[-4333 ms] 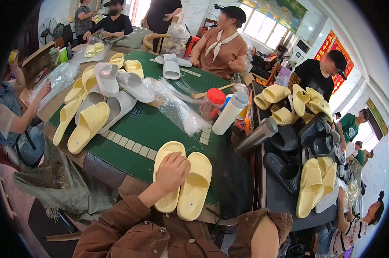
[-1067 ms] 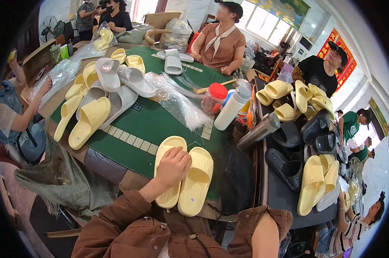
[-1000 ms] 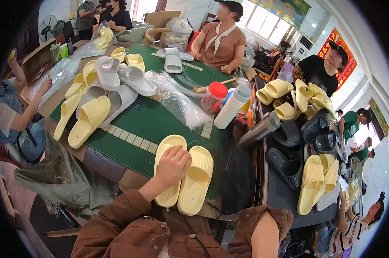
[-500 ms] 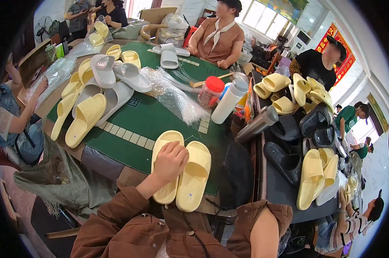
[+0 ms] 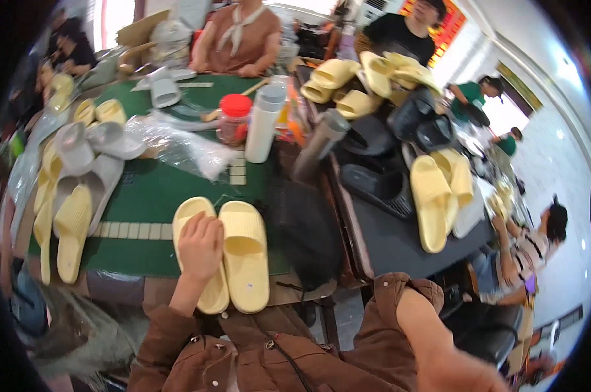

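Note:
A pair of pale yellow slippers stands at the table's near edge, toes away from me. On the left slipper (image 5: pixel 213 297) lies my left hand (image 5: pixel 202 247), fingers together and bent over its strap, most of which they hide. Close against it on the right is the other slipper (image 5: pixel 247 287), its ribbed strap uncovered and a small label on its heel. Off to the lower right, apart from the slippers, my right hand (image 5: pixel 462 371) is blurred and partly cut by the picture's edge; its fingers cannot be made out.
Yellow and grey slippers (image 5: pixel 73 219) pile at the left of the green mat (image 5: pixel 151 199). Plastic bags (image 5: pixel 184 147), a red-lidded jar (image 5: pixel 233 117) and a white bottle (image 5: pixel 262 130) stand beyond. Yellow and black slippers (image 5: pixel 377 186) cover the right-hand table (image 5: pixel 390 251). People sit around.
The view has swung right, so the tables appear shifted left. My right hand has come into view at the lower right. My left hand stays on the left slipper.

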Demonstrator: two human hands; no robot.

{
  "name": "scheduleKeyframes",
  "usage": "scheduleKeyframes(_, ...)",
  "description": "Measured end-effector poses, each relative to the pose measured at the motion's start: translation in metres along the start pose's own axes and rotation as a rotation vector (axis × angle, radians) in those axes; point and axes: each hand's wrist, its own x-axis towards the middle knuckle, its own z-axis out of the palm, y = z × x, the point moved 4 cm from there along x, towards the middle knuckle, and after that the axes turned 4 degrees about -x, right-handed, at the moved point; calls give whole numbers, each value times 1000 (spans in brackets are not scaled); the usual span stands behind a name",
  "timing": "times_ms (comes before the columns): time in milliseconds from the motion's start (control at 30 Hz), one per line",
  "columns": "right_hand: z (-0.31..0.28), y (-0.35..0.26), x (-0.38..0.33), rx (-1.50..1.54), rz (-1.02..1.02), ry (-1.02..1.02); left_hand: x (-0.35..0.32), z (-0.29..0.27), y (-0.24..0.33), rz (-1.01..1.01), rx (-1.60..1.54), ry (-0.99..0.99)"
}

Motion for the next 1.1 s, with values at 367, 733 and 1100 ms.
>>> scheduleKeyframes(367,-163,28,-128,-1165,890,-537,-5,-1,-4,2,60,-108)
scheduleKeyframes(733,-332,13,-226,-1600,1306,-569,-11,-56,10,-12,-289,-110)
scheduleKeyframes(1100,-368,74,-281,-1398,1457,-771,-80,-60,17,-229,-338,-402)
